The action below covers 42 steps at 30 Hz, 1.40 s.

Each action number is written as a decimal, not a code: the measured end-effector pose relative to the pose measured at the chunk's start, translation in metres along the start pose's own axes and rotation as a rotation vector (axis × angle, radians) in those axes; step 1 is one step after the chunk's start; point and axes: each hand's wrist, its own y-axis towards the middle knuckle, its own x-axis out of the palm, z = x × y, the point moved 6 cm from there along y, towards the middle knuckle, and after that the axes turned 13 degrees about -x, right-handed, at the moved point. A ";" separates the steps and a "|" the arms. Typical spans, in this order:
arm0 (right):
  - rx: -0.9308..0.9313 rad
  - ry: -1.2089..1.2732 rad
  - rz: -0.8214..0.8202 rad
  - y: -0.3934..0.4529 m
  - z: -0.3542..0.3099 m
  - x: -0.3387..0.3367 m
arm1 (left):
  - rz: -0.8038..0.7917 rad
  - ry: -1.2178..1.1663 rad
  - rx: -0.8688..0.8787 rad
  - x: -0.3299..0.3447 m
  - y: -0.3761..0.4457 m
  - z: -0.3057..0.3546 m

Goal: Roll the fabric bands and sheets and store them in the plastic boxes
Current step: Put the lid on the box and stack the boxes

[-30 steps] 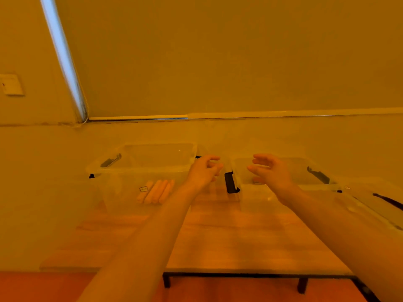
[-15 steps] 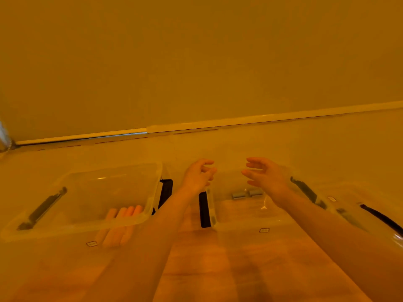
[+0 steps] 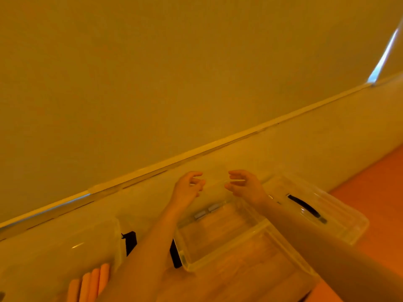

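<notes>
Rolls (image 3: pixel 88 284) lie well left of empty fingers (image 3: pixel 197 182).

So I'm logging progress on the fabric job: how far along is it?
Done: several orange rolls lie in the left plastic box, two small grey ones in the middle box. In hand: nothing; left hand and right hand hover empty. Left: no loose fabric in view, so unclear.

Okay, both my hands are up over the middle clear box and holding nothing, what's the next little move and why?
Probably draw both hands back and look for unrolled fabric. The left hand and right hand hover loosely curled and hold nothing over the middle plastic box, which shows only two small grey rolls. No loose fabric is in view.
</notes>
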 end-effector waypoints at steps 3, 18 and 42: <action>0.033 -0.048 0.062 -0.004 -0.002 -0.026 | -0.090 0.020 0.020 0.021 0.011 0.018; 0.181 -0.301 0.366 -0.038 0.087 -0.232 | -0.277 -0.034 0.069 0.215 0.059 0.056; 0.337 -0.616 0.131 0.049 0.275 -0.390 | -0.227 0.172 0.021 0.392 0.204 0.045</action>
